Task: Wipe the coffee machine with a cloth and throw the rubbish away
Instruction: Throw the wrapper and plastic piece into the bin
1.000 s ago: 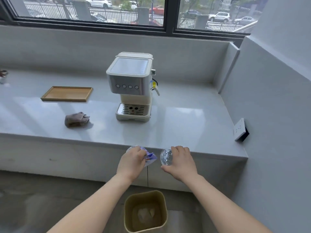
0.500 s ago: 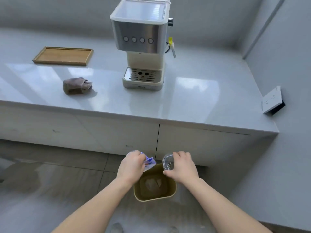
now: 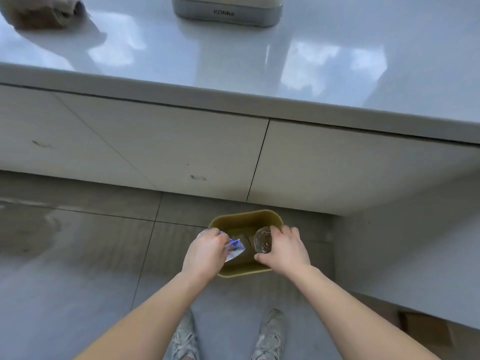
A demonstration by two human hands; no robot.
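Note:
My left hand (image 3: 204, 252) grips a crumpled white and blue wrapper (image 3: 235, 249) over the left side of the olive bin (image 3: 244, 216) on the floor. My right hand (image 3: 284, 252) holds a clear plastic cup (image 3: 262, 240) on its side above the bin's right half. Only the base of the coffee machine (image 3: 226, 11) shows at the top, on the grey counter (image 3: 337, 81). The brown cloth (image 3: 39, 13) lies bunched on the counter at the top left.
White cabinet doors (image 3: 155, 149) sit under the counter, right behind the bin. Grey floor tiles (image 3: 78, 255) spread to the left. A grey wall (image 3: 428, 242) closes the right side. My shoes (image 3: 185, 339) stand just behind the bin.
My head has tilted further down, so the counter slid up and the bin grew nearer. Both hands have come lower over the bin, still holding the wrapper and the cup.

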